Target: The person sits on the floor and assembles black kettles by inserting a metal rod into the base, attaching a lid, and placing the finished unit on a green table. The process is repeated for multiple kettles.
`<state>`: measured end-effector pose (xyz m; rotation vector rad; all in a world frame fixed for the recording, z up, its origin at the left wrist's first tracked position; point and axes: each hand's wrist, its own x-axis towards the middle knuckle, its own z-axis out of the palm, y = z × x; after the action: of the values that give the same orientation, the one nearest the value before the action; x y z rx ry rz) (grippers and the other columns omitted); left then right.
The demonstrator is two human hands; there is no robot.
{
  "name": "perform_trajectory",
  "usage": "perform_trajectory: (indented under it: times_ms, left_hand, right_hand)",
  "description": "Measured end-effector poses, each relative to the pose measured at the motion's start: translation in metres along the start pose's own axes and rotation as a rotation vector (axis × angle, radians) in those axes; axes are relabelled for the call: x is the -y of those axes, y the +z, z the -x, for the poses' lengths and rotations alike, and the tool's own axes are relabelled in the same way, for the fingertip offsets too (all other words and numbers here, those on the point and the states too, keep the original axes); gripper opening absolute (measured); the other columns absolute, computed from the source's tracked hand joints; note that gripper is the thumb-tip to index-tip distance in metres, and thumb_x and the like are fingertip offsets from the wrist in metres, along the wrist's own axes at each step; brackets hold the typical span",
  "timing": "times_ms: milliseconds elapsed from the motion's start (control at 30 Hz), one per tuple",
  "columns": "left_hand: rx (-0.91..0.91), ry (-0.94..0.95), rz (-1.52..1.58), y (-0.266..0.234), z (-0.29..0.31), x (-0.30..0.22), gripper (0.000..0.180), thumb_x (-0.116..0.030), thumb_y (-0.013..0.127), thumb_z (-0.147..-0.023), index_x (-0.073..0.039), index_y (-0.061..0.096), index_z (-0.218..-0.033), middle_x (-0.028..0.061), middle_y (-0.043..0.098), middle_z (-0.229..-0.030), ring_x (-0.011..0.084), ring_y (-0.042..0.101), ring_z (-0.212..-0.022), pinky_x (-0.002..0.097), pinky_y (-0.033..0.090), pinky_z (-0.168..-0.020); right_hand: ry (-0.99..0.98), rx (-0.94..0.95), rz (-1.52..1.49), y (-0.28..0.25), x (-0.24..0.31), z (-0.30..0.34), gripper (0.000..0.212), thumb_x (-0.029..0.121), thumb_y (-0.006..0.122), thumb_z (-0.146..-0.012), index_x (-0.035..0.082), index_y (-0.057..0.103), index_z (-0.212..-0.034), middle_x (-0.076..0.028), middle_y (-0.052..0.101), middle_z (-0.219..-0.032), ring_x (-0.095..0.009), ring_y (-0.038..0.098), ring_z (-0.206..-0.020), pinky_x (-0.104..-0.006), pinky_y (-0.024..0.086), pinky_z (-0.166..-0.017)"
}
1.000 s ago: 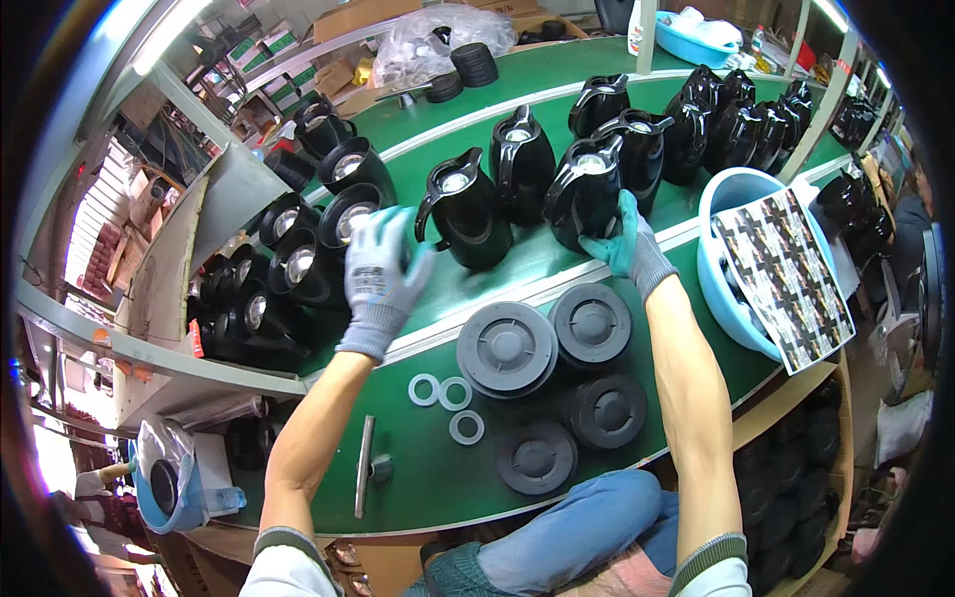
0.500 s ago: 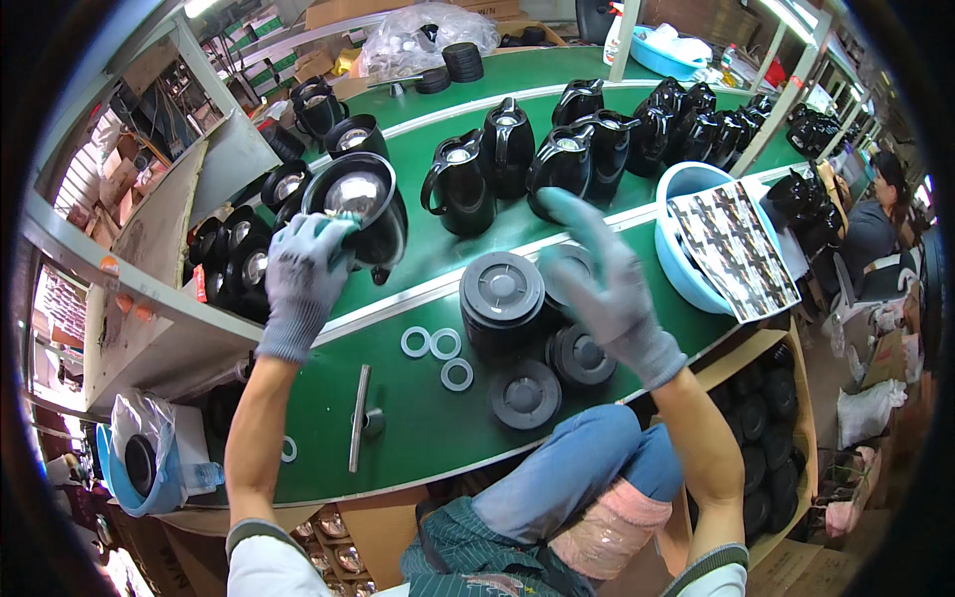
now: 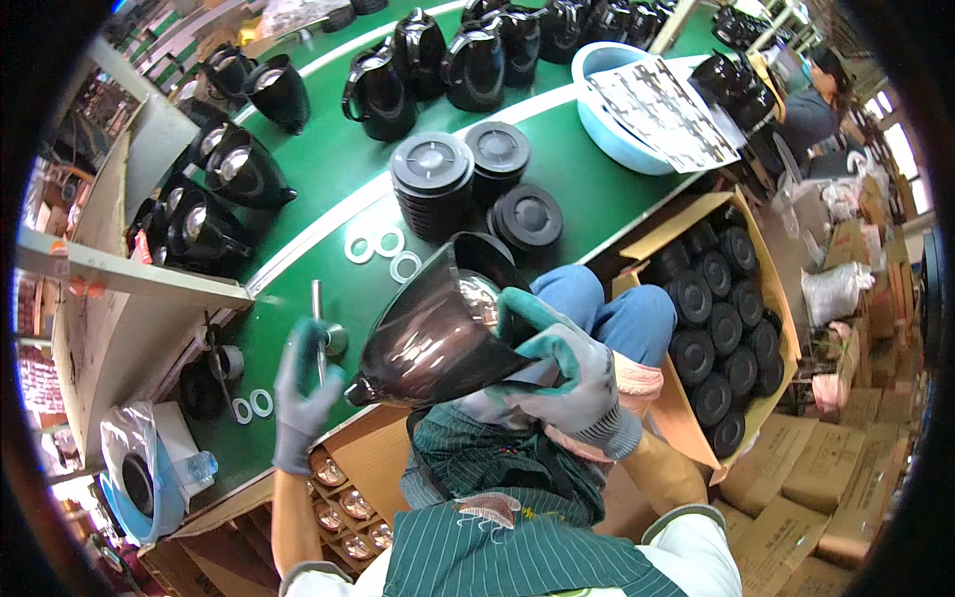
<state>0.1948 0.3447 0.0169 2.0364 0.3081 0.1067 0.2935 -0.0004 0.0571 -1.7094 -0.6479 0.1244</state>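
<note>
Firmly, right hand (image 3: 562,383) grips glossy (dark) kettle body (image 3: 433,338).

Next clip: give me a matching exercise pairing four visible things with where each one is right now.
Things:
1. dark glossy kettle body
2. thin metal rod tool
3. light blue plastic basin
4. white flat rings

Places:
A. on the green belt beside the stacked black discs
B. in the right hand
C. in the left hand
D. far on the belt, under a patterned sheet

Pairs: 1-B, 2-C, 3-D, 4-A
</note>
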Motion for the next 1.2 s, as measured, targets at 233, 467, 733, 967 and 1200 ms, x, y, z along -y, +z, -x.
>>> perform_trajectory:
  times_ms: [233,467,733,967,1200]
  left_hand:
    - [0.316,-0.389,0.953,0.078,0.024,0.114,0.080,0.014,0.066,-0.078,0.002,0.041,-0.154,0.0166,0.052,-0.150,0.0269,0.055,-0.135,0.0384,0.044,-0.114]
    - [0.456,-0.498,1.151,0.087,0.012,0.153,0.070,0.010,0.067,-0.079,0.002,0.047,-0.146,0.0151,0.057,-0.141,0.0252,0.058,-0.126,0.0368,0.047,-0.108]
    - [0.514,-0.436,0.985,0.093,0.012,0.166,0.058,0.005,0.068,-0.081,0.003,0.053,-0.137,0.0134,0.061,-0.130,0.0233,0.062,-0.117,0.0350,0.049,-0.101]
    - [0.541,-0.452,0.968,0.086,0.007,0.176,0.048,0.000,0.070,-0.082,0.003,0.059,-0.129,0.0119,0.066,-0.121,0.0216,0.065,-0.108,0.0334,0.052,-0.095]
    - [0.518,-0.419,0.916,0.073,0.000,0.173,0.039,-0.004,0.071,-0.084,0.003,0.065,-0.121,0.0104,0.070,-0.111,0.0199,0.069,-0.100,0.0318,0.054,-0.089]
  right_hand:
    - [0.031,0.054,0.083,0.040,-0.001,0.031,0.038,0.025,0.091,-0.078,0.006,0.069,-0.102,-0.025,0.054,-0.150,-0.036,0.060,-0.134,-0.0453,0.053,-0.106]
    - [-0.113,0.028,0.551,0.016,-0.090,-0.052,0.069,0.041,0.080,-0.085,0.005,0.059,-0.139,-0.022,0.060,-0.138,-0.036,0.058,-0.130,-0.0485,0.044,-0.111]
    - [0.089,0.553,1.264,0.037,-0.140,-0.115,0.136,0.070,0.086,-0.064,0.011,0.020,-0.166,-0.024,0.044,-0.155,-0.041,0.032,-0.151,-0.0583,0.008,-0.127]
    - [0.043,0.249,-0.048,0.010,-0.065,-0.065,0.129,0.039,0.099,-0.058,0.001,0.031,-0.161,-0.021,0.042,-0.158,-0.035,0.042,-0.146,-0.0441,0.032,-0.123]
    - [-0.066,0.275,0.046,0.000,-0.041,-0.014,0.138,0.055,0.100,-0.057,-0.001,0.028,-0.162,-0.022,0.037,-0.162,-0.037,0.040,-0.148,-0.0452,0.031,-0.124]
